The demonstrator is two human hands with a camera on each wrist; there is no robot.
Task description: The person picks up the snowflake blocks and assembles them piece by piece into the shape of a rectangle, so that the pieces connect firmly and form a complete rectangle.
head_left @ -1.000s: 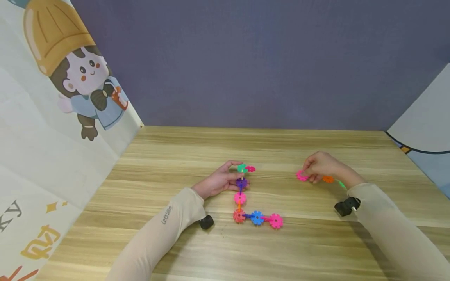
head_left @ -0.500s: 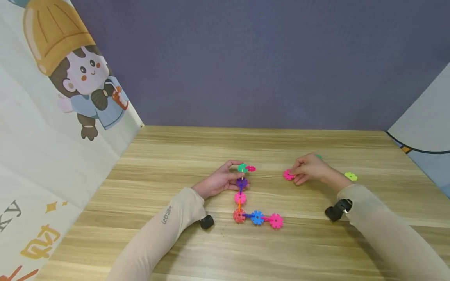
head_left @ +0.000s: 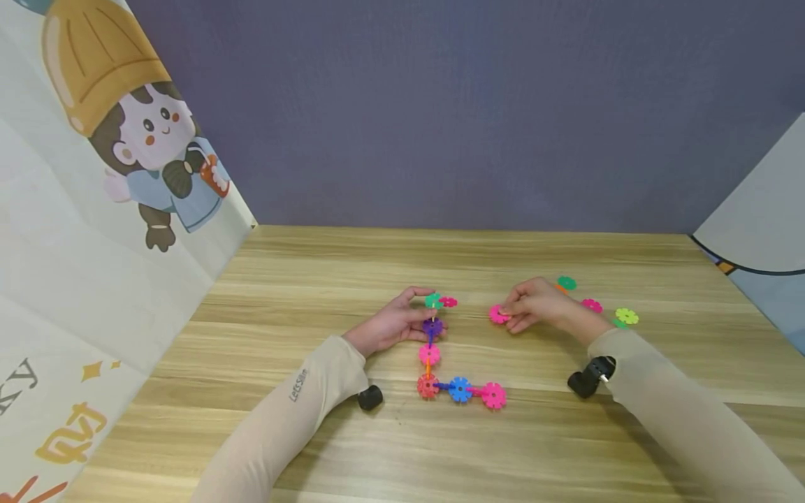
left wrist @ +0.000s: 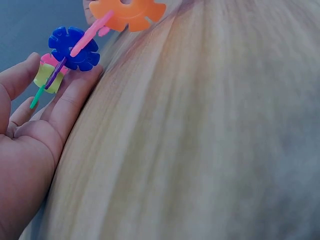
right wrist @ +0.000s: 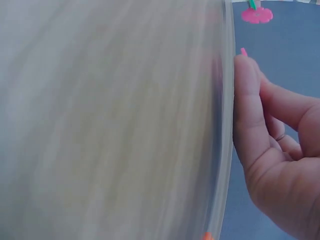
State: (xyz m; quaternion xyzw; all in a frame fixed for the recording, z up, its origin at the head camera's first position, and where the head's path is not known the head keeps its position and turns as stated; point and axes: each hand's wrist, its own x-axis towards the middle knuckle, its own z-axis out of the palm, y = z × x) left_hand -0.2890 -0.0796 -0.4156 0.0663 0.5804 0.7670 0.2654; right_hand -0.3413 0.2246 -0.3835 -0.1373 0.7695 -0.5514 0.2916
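Note:
An L-shaped chain of interlocked notched plastic discs lies on the table, its corner a red disc (head_left: 428,386). A blue disc (head_left: 460,390) and a pink end disc (head_left: 493,396) run to the right. My left hand (head_left: 396,323) holds the far end, thumb and fingers around the green disc (head_left: 434,300) and purple disc (head_left: 432,327). In the left wrist view the left hand (left wrist: 30,165) cradles the chain beside a blue disc (left wrist: 75,48). To the right, my right hand (head_left: 534,304) pinches a loose pink disc (head_left: 498,314); only a pink sliver (right wrist: 243,51) shows at its fingertips in the right wrist view.
Behind the right hand lie several loose discs: a green disc (head_left: 567,283), a pink disc (head_left: 592,306) and a yellow disc (head_left: 626,316), partly screened by the wrist. A dark blue-grey panel (head_left: 465,119) stands along the table's far edge.
My right hand has carried the pink disc leftward, closer to the chain, uncovering the loose discs behind it. The left hand and the chain have stayed in place.

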